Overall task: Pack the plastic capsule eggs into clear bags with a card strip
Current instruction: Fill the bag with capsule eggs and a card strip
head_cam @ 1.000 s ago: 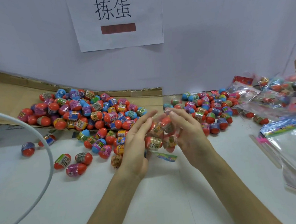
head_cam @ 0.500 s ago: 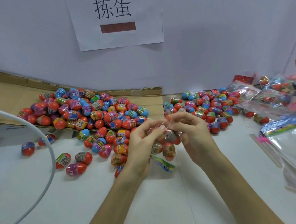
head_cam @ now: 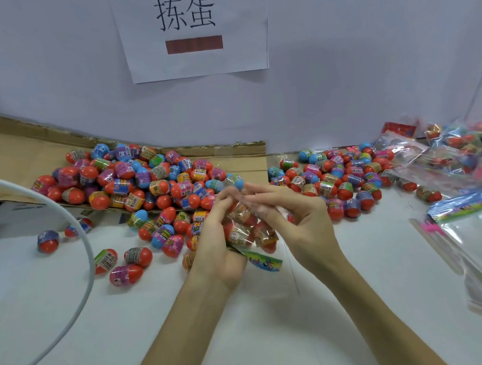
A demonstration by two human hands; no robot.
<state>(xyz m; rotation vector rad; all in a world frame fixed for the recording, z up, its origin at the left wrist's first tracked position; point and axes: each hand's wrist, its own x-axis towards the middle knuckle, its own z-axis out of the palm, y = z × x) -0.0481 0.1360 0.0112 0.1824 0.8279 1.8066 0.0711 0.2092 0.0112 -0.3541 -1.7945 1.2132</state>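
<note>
A clear bag holding several capsule eggs hangs between both hands above the white table. My left hand grips the bag from the left side. My right hand pinches the bag's top with thumb and forefinger, the other fingers spread. A colourful card strip sticks out at the bag's lower end. One heap of loose red-bottomed capsule eggs lies on flattened cardboard at left. A second heap of eggs lies at centre right.
Filled bags are piled at the back right. Empty clear bags and card strips lie at the right edge. A white cable arcs across the left. A few stray eggs sit on the table.
The hands went from cupping the bag with straight fingers to pinching its top together. The bag has tilted, and the card strip now pokes out lower right.
</note>
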